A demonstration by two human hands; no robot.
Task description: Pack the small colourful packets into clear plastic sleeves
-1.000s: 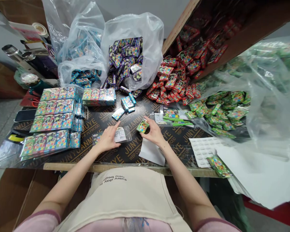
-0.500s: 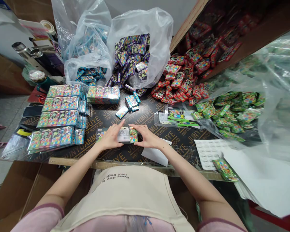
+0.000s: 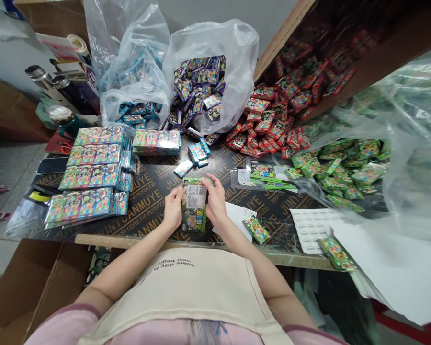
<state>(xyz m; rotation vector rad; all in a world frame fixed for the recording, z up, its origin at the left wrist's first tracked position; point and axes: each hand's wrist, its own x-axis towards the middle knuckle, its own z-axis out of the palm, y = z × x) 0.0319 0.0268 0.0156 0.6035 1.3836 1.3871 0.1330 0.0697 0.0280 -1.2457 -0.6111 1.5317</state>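
Between my two hands I hold a flat black-and-green printed plastic bag [image 3: 193, 221] with a pale label panel, its long side pointing toward me. My left hand [image 3: 173, 209] pinches its left edge. On the opposite side, the fingers and thumb of my right hand [image 3: 215, 197] grip the upper right edge. A small green printed packet [image 3: 256, 229] rests partly on a white sheet [image 3: 233, 213], right of my right hand. Just beyond the bag lie several small blue boxes [image 3: 197, 152].
Stacks of wrapped multicoloured boxes [image 3: 89, 172] stand at left. Behind are plastic bags of blue boxes [image 3: 136, 112] and purple boxes [image 3: 197, 86], then piled red boxes [image 3: 269, 120]. Green packets [image 3: 348, 167], flat printed bags [image 3: 267, 175] and a label sheet [image 3: 311, 227] occupy the right.
The printed bag has turned from lying crosswise to lengthwise and is now gripped at both edges. A green packet now lies on the white sheet at right.
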